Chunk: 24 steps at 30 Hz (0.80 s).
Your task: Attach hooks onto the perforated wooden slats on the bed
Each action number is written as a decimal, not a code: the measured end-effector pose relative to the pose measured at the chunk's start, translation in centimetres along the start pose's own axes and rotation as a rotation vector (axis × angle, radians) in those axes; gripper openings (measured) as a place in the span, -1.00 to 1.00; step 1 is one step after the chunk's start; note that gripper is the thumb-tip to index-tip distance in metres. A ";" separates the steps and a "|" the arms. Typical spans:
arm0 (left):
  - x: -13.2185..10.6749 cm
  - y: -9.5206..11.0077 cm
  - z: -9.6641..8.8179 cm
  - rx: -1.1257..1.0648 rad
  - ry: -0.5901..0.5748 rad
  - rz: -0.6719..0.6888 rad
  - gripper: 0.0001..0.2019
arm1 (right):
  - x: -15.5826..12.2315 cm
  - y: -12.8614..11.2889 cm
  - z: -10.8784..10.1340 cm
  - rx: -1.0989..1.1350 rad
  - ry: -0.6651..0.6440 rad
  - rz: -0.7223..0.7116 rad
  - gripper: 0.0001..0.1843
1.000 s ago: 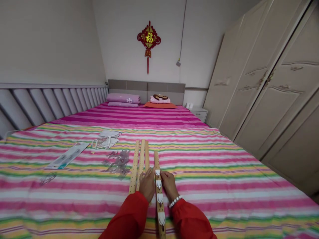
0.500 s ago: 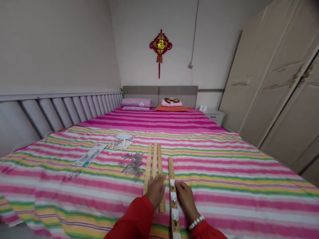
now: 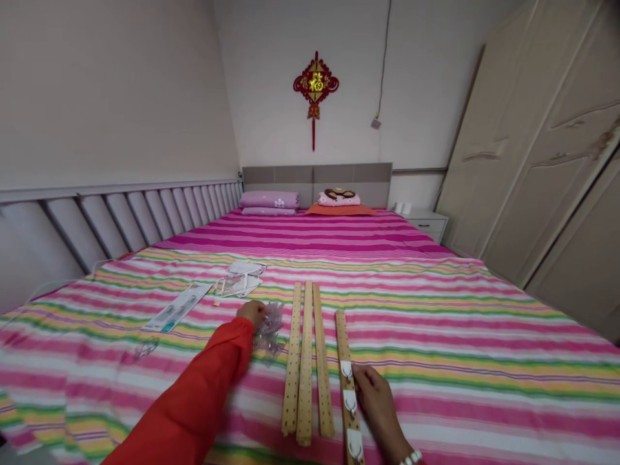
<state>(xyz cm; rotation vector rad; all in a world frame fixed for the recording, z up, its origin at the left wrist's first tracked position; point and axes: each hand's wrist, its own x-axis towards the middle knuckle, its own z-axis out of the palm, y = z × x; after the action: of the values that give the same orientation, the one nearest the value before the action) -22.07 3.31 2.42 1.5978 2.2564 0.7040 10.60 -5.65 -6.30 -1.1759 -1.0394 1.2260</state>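
My left hand (image 3: 252,312), in a red sleeve, is at the far-left side of a heap of clear plastic pieces (image 3: 269,329). Its fingers are closed at the heap, and what they pinch is too small to make out. A wooden strip with holes (image 3: 342,336) lies lengthwise on the bed and carries several white hooks (image 3: 349,402). At the strip's right edge, beside the uppermost hook, my right hand (image 3: 376,395) has its fingers closed on the wood. Left of that strip lie three bare wooden strips (image 3: 306,361), roughly parallel.
Striped cloth (image 3: 436,342) covers the bed. To the left are a long blister pack (image 3: 178,307), white papers (image 3: 242,276) and a small wire bundle (image 3: 146,349). Folded bedding (image 3: 270,200) lies by the headboard (image 3: 349,184). A bed rail (image 3: 145,213) runs along the left.
My left hand has moved from the bare wooden strips leftward and away to the plastic heap. The right hand stays by the strip with hooks. The view has shifted slightly.
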 end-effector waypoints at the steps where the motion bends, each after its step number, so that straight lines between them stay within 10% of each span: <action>1: 0.3 0.1 0.2 0.025 -0.010 -0.012 -0.92 | 0.1 0.2 0.0 0.005 -0.001 0.002 -0.61; 12: 1.1 0.3 0.4 0.006 0.044 0.008 -0.82 | 0.1 0.3 -0.1 0.009 0.005 -0.001 -0.61; 24: -1.6 -1.6 -2.3 -0.660 0.169 -0.111 -0.84 | 0.7 1.1 0.0 0.038 0.020 -0.049 -0.61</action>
<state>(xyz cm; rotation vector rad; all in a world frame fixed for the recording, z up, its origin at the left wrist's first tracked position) -23.96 0.87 3.46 1.1155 1.8924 1.4095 10.54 -5.01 -7.44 -1.1251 -1.0201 1.1890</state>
